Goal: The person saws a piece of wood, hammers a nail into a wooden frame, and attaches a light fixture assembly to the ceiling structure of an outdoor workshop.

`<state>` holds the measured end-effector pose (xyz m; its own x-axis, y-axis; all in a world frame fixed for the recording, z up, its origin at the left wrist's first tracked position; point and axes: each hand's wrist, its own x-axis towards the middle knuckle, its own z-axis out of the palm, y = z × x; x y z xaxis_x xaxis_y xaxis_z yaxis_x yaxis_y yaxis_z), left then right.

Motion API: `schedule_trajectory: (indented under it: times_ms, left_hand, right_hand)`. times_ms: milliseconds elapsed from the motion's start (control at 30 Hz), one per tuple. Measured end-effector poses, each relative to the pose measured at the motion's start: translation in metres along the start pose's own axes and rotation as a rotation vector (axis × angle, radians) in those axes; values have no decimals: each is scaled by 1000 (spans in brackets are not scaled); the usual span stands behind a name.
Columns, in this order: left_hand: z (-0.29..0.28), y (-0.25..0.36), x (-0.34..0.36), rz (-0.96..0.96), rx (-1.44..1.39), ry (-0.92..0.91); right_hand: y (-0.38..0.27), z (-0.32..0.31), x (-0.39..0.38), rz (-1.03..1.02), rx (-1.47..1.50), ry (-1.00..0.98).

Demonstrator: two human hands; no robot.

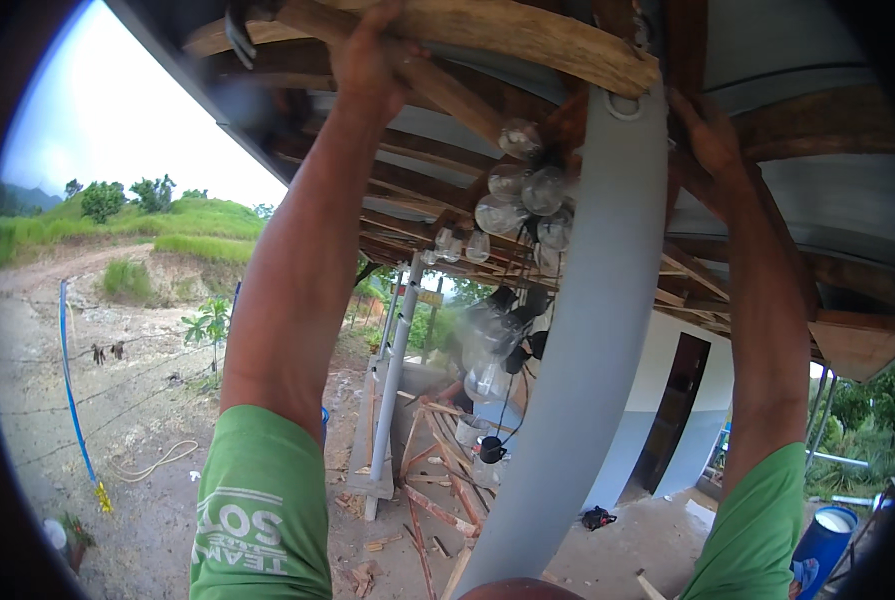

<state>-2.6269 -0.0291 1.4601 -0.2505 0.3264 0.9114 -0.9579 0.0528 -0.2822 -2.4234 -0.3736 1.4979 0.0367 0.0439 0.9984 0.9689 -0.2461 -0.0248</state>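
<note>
Both my arms reach up under a roof frame, one on each side of a grey round post point(602, 300). My left hand point(369, 65) is closed around a slanting wooden beam point(457, 98). Above it, a thicker curved timber point(527, 40) runs across to the top of the post. A curved metal claw, like that of a hammer point(238, 35), shows left of this hand; its handle is hard to make out. Right of the post, my right hand point(709, 145) grips a dark wooden brace point(689, 178), its fingers partly in shadow. Clear light bulbs point(527, 195) hang in a bunch between my arms.
More bulbs with black sockets point(512, 335) dangle lower on dark cords. Below stand a thinner grey post point(392, 375) and a pile of wooden pieces point(447, 490). A chainsaw-like tool point(597, 518) lies near the wall point(632, 400); a blue barrel point(822, 550) stands far right.
</note>
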Motion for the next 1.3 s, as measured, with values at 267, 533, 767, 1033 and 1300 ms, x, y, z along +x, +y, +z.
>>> schedule_trajectory:
  times_ms: [267,533,767,1033,1300]
  left_hand:
    - [2,5,-4,106,94,-65]
    - [19,13,-13,91,118,-61]
    - [40,26,-25,39,88,18]
    - [60,47,-53,82,235,-284]
    - [60,99,-26,-50,96,-465]
  right_hand:
    - [-67,36,-41,-674,141,81]
    - [-80,46,-37,-786,-76,340]
    - [-92,37,-30,-613,274,348]
    - [-39,22,-131,-492,314,338]
    - [-11,54,-154,-387,600,100]
